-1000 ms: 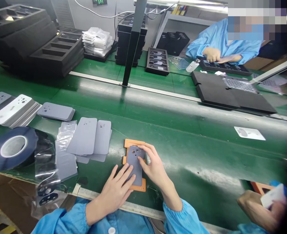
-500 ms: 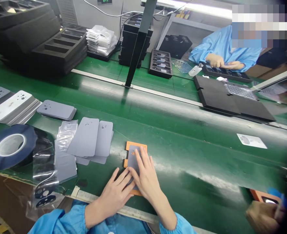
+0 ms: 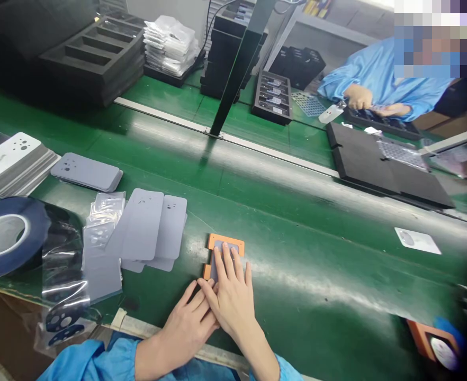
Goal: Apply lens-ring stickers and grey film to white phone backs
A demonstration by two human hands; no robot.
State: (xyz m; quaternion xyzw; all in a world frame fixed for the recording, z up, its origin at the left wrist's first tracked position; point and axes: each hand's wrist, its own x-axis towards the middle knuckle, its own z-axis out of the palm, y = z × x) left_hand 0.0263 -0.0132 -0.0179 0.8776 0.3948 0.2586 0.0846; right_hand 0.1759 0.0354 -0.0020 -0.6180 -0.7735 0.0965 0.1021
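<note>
An orange frame (image 3: 227, 239) lies on the green bench with a grey sheet (image 3: 213, 269) inside it, mostly covered by my hands. My right hand (image 3: 233, 296) rests flat on the sheet, its fingers spread toward the frame's far end. Beside it, my left hand (image 3: 189, 323) lies over the near end of the frame, fingers extended and meeting the right hand's thumb. To the left are overlapping grey sheets (image 3: 142, 225) with small holes at one end, and clear film pieces (image 3: 102, 264) next to them.
A roll of dark blue film (image 3: 35, 233) sits at left, near a stack of white sheets (image 3: 9, 156) and grey sheets (image 3: 86, 172). Black foam trays (image 3: 98, 58) stand behind. Across the bench, another person's hands (image 3: 360, 98) work over a tray. Another orange frame (image 3: 424, 336) lies at lower right.
My right hand has shifted over the sheet, its fingers now covering the holes at the far end. At lower right, another person's hand has left the orange frame. The view has shifted slightly.
</note>
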